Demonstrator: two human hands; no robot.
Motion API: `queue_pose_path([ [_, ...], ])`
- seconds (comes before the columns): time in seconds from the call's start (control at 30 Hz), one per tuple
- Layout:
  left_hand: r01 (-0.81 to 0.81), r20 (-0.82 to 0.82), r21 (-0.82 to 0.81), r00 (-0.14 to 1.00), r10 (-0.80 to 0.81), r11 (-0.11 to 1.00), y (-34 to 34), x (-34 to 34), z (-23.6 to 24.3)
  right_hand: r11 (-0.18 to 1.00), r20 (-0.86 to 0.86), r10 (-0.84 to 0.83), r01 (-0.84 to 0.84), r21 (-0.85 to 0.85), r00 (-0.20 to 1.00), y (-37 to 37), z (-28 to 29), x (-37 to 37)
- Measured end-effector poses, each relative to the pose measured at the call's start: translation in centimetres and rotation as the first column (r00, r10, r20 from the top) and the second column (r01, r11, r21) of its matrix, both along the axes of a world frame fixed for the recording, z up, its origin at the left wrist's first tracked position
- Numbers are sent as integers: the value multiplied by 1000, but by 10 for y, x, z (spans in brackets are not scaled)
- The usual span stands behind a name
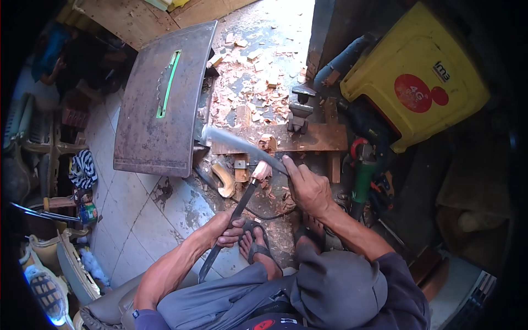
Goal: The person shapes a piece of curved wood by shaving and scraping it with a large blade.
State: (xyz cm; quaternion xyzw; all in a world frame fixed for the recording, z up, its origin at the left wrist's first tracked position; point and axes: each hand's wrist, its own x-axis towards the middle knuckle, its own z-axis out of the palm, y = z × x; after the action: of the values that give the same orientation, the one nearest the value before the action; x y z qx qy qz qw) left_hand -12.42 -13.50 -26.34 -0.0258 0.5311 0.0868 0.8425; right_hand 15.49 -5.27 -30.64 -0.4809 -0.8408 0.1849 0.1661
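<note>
My left hand (224,228) is closed around a long dark flat bar (211,258), which looks like a blade or a sheath, held slanting up and away. A pale, rough-cut wooden handle (263,171) sits at its upper end. The fingers of my right hand (309,190) are wrapped round a large knife, its grip hidden in them. The broad knife blade (236,143) points left, smeared by motion at the tip, and passes just over the wooden handle; whether they touch I cannot tell.
A dark saw table (157,110) with a green-edged slot stands at left. Wood shavings (264,93) cover the floor ahead, near a metal vise (300,110) on a plank (319,137). A curved wooden piece (224,180), a green grinder (363,181) and a yellow stool (415,77) lie around.
</note>
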Motion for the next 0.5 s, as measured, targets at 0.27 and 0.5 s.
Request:
queue_pose_path([
  [0.27,17,-3,17,1000,-17,1000,4,3,4,999,2,-42,42,-2,999,7,3,-1],
  [0.5,20,-14,-19,1000,-21,1000,-3,-1,1,1000,-136,-19,21,11,991,2,-2,4],
])
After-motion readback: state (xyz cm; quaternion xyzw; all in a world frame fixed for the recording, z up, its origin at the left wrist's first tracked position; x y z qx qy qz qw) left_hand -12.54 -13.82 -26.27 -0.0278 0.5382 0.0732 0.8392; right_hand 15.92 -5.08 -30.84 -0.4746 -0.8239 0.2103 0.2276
